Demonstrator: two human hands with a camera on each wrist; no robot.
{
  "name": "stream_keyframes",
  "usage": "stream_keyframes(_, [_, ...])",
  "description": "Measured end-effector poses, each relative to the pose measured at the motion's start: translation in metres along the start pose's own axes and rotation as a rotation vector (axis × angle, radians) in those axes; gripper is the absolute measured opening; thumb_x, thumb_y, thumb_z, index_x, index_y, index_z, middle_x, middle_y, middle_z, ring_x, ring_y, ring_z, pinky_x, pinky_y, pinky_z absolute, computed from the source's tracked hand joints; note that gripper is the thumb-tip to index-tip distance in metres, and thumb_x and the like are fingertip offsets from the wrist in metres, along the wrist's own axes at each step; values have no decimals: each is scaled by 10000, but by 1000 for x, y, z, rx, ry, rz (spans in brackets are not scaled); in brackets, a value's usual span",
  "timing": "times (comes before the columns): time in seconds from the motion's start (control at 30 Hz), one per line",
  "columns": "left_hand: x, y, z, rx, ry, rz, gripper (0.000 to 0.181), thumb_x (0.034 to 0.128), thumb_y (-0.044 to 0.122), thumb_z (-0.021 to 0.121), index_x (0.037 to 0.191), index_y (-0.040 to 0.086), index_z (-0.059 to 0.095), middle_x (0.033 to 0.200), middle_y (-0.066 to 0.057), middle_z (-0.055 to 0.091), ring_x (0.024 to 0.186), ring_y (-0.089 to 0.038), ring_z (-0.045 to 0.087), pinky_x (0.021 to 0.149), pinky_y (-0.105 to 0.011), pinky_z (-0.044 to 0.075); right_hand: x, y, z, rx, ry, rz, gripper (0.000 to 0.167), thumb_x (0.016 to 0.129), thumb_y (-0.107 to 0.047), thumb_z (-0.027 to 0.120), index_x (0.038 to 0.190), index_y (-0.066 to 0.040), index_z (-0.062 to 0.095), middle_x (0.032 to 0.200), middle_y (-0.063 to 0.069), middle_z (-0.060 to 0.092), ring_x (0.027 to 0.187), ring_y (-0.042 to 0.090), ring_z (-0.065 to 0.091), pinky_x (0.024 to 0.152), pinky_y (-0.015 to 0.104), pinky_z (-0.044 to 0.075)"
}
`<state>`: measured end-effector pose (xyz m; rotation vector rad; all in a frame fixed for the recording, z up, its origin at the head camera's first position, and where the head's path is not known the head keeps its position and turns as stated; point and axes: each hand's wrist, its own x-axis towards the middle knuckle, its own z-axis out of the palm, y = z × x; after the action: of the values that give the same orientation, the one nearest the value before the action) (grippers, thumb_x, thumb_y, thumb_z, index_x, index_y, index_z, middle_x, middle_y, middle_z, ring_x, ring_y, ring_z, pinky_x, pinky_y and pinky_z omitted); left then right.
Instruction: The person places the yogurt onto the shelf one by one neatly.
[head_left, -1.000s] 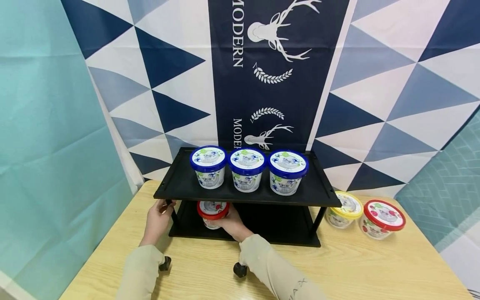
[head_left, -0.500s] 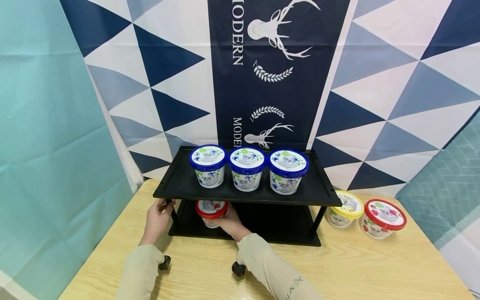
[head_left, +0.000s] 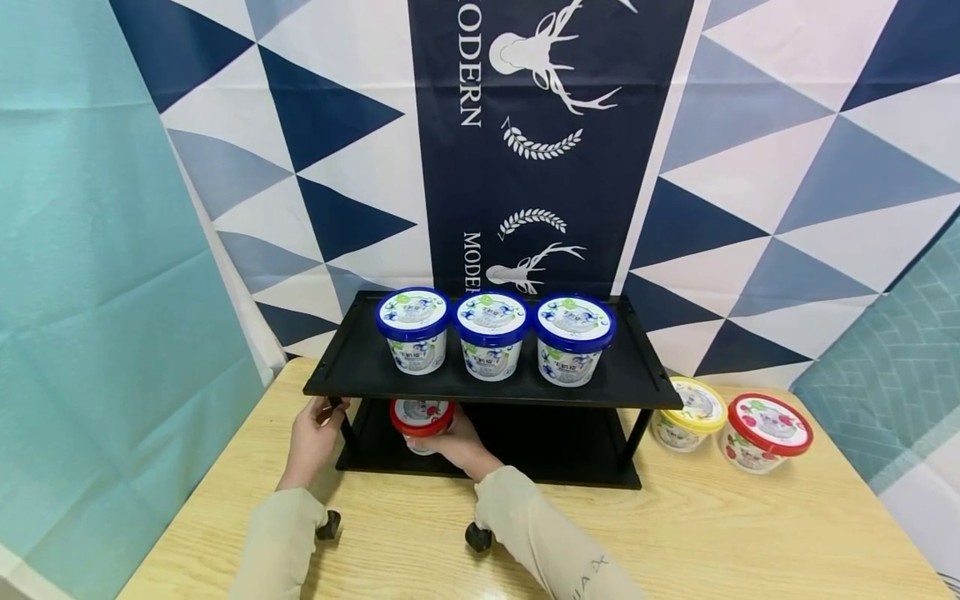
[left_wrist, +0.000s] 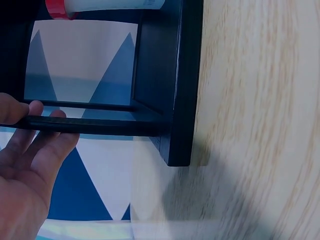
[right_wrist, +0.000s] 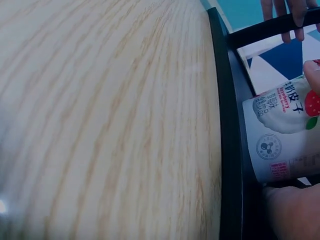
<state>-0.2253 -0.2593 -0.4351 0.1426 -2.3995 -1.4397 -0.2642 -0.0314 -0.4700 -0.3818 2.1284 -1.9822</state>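
Right hand (head_left: 459, 446): one, curled about the side of a red-lidded tub (head_left: 422, 410), thumb and fingers parted by the tub's width. Tub: white, strawberry print, upright between the two tiers of a black rack (head_left: 480, 392), toward the left end; whether its base touches the lower tier cannot be told.

Left hand (head_left: 312, 439): one, thumb and fingertips closed around the rack's front left post (left_wrist: 95, 125), just below the upper tier.

Upper tier: three blue-lidded tubs (head_left: 491, 337), upright, in a row.

Right of rack: one yellow-lidded tub (head_left: 684, 417), just beside it; one second red-lidded tub (head_left: 765, 433), farther right. Both on a wood-grain table (head_left: 405, 533).

Behind: patterned cloth (head_left: 555, 183), triangles and white deer heads.
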Motion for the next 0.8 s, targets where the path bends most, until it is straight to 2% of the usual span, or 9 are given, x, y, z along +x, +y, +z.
stream_keyframes(0.23, [-1,-1,2,20,20,26,184,958,64,476,1113,49,573,1121,-179,609,1092,-309,583,967,-431,474,-9,4,-18,-90,-13,0,742,715,-253,820,1354,-203,447,1294,49,556,1217,255,497,1035,451,415])
stream_keyframes(0.4, [-1,-2,0,20,6,17,185,966,76,466,1123,59,563,1148,-181,597,1112,-312,576,983,-436,465,-17,6,-38,-128,-5,7,725,769,-225,776,1390,-100,424,1386,154,477,1300,341,419,1085,480,356])
stream_keyframes(0.47, [-1,-3,-1,15,-8,9,190,970,81,459,1134,63,553,1170,-186,588,1129,-315,566,994,-443,455,-21,6,-47,-149,8,21,733,784,-226,762,1402,-64,402,1402,191,448,1304,365,406,1077,476,367])
stream_keyframes(0.6, [-1,-3,-1,15,-15,7,209,973,88,454,1159,69,547,1190,-188,585,1139,-318,560,992,-447,456,-28,3,-64,-162,38,64,728,787,-267,757,1398,-71,413,1403,188,451,1295,374,417,1047,468,405])
stream_keyframes(0.8, [-1,-2,0,27,-8,21,202,972,93,457,1144,64,558,1170,-175,601,1115,-298,579,973,-429,467,-36,-1,-87,-155,96,67,671,796,-257,749,1363,-46,457,1374,187,487,1272,372,447,1017,461,437])
